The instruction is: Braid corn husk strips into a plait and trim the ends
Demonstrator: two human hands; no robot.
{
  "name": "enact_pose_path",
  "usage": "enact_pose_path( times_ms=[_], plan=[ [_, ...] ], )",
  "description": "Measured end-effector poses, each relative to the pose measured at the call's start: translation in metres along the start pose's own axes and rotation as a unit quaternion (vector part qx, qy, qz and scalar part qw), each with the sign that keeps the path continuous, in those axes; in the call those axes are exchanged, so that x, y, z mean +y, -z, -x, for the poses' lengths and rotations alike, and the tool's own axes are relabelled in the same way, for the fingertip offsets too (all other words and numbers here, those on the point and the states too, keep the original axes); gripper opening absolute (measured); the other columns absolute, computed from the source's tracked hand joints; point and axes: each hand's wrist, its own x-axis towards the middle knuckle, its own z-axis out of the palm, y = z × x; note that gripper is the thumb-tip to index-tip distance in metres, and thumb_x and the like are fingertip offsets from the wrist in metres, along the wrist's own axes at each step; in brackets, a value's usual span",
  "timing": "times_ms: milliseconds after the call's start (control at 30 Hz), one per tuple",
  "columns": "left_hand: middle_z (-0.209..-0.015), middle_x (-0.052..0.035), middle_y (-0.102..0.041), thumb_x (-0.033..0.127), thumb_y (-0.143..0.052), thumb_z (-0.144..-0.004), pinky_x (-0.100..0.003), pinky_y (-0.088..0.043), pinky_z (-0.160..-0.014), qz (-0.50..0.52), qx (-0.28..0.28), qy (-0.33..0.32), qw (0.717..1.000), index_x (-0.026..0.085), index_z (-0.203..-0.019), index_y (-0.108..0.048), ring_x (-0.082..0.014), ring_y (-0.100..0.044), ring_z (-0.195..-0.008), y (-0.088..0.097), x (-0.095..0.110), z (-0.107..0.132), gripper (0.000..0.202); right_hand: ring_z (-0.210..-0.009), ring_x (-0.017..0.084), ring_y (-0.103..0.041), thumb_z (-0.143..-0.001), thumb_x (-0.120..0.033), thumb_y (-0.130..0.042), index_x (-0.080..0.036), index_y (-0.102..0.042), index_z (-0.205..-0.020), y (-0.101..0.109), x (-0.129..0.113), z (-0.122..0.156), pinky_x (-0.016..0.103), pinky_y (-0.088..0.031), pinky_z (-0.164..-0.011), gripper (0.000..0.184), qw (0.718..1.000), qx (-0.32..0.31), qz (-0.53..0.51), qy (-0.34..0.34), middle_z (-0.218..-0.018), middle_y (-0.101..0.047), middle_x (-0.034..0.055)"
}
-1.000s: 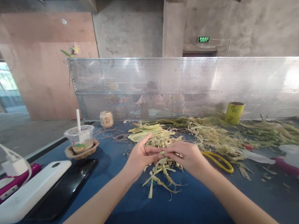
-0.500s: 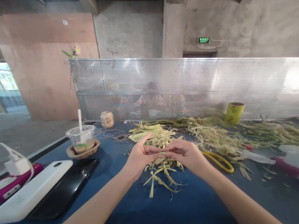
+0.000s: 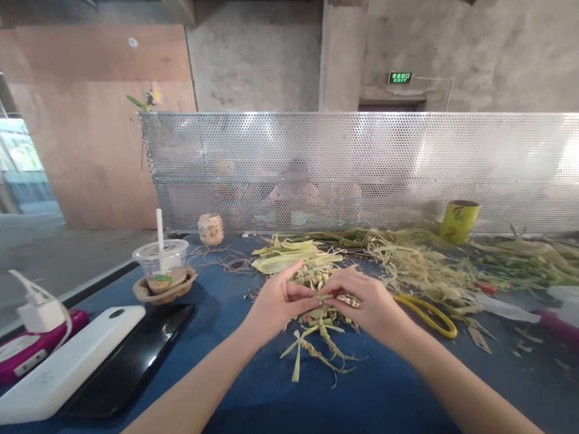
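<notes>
Over the middle of the blue table, my left hand (image 3: 282,304) and my right hand (image 3: 363,298) meet fingertip to fingertip. Both pinch a small pale-green strip of plant husk (image 3: 322,297), mostly covered by the fingers. Beneath and in front of them lies a braided husk piece (image 3: 313,350), its knotted strands and loose ends spread towards me. More braided husk shows behind the fingers, partly hidden. Just beyond is a stack of flat, yellow-green husk leaves (image 3: 292,253).
A clear plastic cup (image 3: 161,260) with a straw, a white power bank (image 3: 65,365) and a black phone (image 3: 130,363) lie left. Shredded fibres (image 3: 414,267), a yellow cord loop (image 3: 430,316) and a yellow tube (image 3: 460,222) are right. A perforated metal screen (image 3: 315,161) stands behind.
The view has shifted slightly, so everything sits a little further right. My hands stay together on the strip, with the right fingers slightly more bent over it.
</notes>
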Motion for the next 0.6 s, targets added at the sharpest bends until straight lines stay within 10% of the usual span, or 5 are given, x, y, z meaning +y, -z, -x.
enact_pose_path(
  times_ms=[233,600],
  plan=[
    [-0.085,-0.0057,-0.064,0.027,-0.061,-0.074,-0.031,-0.044,-0.074,-0.114,0.054,-0.086,0.988,0.017,-0.141,-0.013,-0.017,-0.058,-0.079,-0.0055,0.0016,0.0047,0.083,-0.072,0.015,-0.062,-0.074,-0.021,-0.06,-0.019,-0.065,-0.086,-0.0018,0.0026,-0.001,0.027,-0.053,-0.065,0.013,0.996,-0.007,-0.02,-0.085,-0.081,-0.065,0.005],
    [-0.079,-0.0053,-0.068,0.024,-0.072,-0.064,-0.026,-0.041,-0.056,0.04,0.025,0.026,0.999,0.009,-0.14,-0.012,-0.0095,-0.053,-0.056,-0.0006,-0.0035,-0.0037,0.098,-0.067,0.014,-0.058,-0.078,-0.017,-0.054,-0.018,-0.066,-0.083,-0.0024,0.0039,0.0013,0.024,-0.049,-0.056,0.013,1.0,-0.003,-0.025,-0.003,-0.073,-0.064,0.0046]
  ],
)
